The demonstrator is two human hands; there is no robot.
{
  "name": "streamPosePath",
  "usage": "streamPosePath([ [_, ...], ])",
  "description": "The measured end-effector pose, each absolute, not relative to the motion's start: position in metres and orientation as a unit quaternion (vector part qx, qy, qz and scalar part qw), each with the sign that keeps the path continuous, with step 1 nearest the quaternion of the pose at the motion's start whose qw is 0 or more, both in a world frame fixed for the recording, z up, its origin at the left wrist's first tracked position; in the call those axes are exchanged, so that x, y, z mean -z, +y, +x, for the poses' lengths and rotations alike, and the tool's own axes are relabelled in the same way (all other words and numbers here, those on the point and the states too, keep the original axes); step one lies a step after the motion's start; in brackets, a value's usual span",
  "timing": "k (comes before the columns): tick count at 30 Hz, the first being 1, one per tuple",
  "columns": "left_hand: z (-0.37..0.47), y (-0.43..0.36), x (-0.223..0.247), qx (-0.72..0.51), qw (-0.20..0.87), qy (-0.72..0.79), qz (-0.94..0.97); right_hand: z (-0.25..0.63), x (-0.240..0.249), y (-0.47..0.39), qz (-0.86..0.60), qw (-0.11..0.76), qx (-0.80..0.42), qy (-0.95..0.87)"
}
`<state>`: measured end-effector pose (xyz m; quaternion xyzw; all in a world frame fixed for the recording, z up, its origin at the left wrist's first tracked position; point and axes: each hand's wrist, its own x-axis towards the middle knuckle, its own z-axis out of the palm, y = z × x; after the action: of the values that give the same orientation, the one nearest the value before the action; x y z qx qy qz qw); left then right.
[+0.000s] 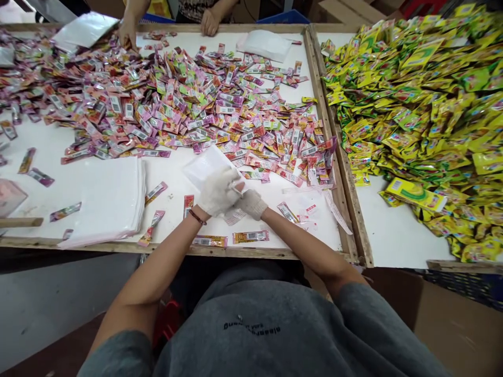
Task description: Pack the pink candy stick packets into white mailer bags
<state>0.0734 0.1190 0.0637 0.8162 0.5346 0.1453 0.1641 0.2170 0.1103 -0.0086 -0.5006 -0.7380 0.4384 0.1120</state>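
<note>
A pale plastic bag [205, 163] slants over the white tabletop in front of me, its far end touching the pile of small sachets [173, 104]. My left hand [218, 191], in a white glove with the thumb and fingertips bare, is closed on the near part of the bag. Right beside it, my gloved right hand [252, 203] is curled closed at the same end of the bag; its fingertips are partly hidden. Single sachets [250, 236] lie close to the table's front edge, below my hands. A stack of flat plastic bags [112, 193] rests to the left.
A wooden divider [334, 136] separates my table from a heap of yellow-green packets [424, 104] on the right. Across the table, another person's hand [128, 34] reaches into the sachets, and the other hand [210, 22] rests at the far edge. Paper strips [338, 212] lie near the divider.
</note>
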Motion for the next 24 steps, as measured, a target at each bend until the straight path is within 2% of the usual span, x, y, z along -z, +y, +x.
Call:
streamPosePath([
  [3, 0.062, 0.132, -0.052, -0.129, 0.087, 0.570, 0.807, 0.245, 0.017, 0.101, -0.441, 0.154, -0.386, -0.796],
  [5, 0.062, 0.133, -0.034, -0.091, 0.083, 0.572, 0.811, 0.267, 0.023, 0.098, -0.382, 0.162, -0.321, -0.851],
  [11, 0.072, 0.129, 0.005, -0.172, 0.116, 0.547, 0.811, 0.269, 0.028, 0.095, -0.335, 0.034, -0.175, -0.925],
  [16, 0.067, 0.134, 0.002, -0.142, 0.131, 0.495, 0.847, 0.230, 0.025, 0.090, -0.287, -0.022, -0.155, -0.945],
  [20, 0.077, 0.129, 0.008, -0.147, 0.129, 0.505, 0.841, 0.251, 0.019, 0.099, -0.225, -0.053, -0.175, -0.957],
  [24, 0.096, 0.122, 0.020, -0.168, 0.119, 0.553, 0.807, 0.271, 0.010, 0.114, -0.263, -0.085, -0.173, -0.945],
])
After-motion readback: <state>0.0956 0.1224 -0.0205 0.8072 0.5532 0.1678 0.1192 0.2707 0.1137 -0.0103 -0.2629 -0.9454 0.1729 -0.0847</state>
